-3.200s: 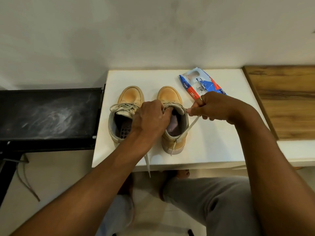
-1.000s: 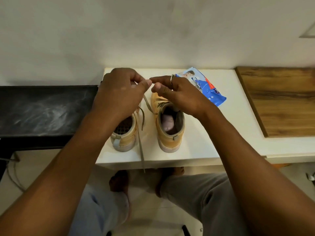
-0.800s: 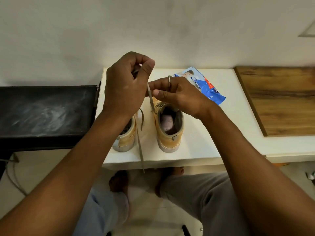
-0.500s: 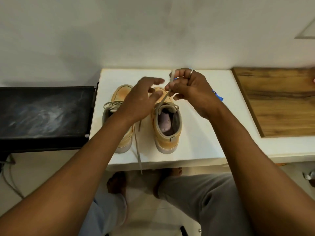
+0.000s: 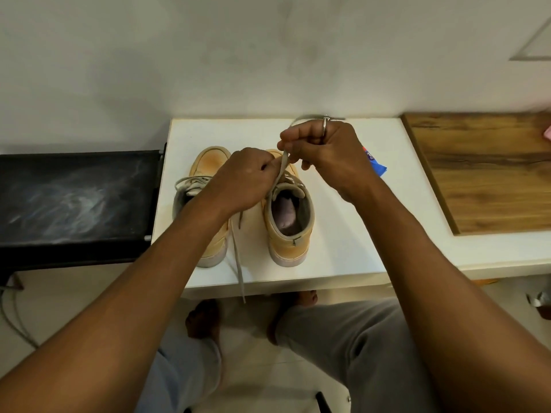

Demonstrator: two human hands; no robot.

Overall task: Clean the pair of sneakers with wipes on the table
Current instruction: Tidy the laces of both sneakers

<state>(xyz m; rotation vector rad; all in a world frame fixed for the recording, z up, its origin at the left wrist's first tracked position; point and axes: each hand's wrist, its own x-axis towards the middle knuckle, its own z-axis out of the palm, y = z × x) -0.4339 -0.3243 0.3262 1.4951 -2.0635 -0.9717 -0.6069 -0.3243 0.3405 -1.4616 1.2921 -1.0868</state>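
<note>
Head view, working outward: a loose end (image 5: 238, 263) is hanging over the worktop (image 5: 343, 257) edge between the heels of the left sneaker (image 5: 210, 162) and right sneaker (image 5: 290, 248), both pointing away from me. Over the right sneaker's tongue, the left hand (image 5: 247, 180) is curling its fingers and pinching the lace (image 5: 283, 162) low down. That lace is running up and away to the right hand (image 5: 328, 150), which is gripping it higher. I am judging that the next pull should follow this line, away from the eyelets. Wipes (image 5: 376, 167) are lying just beyond the right hand, mostly hidden and not being touched.
</note>
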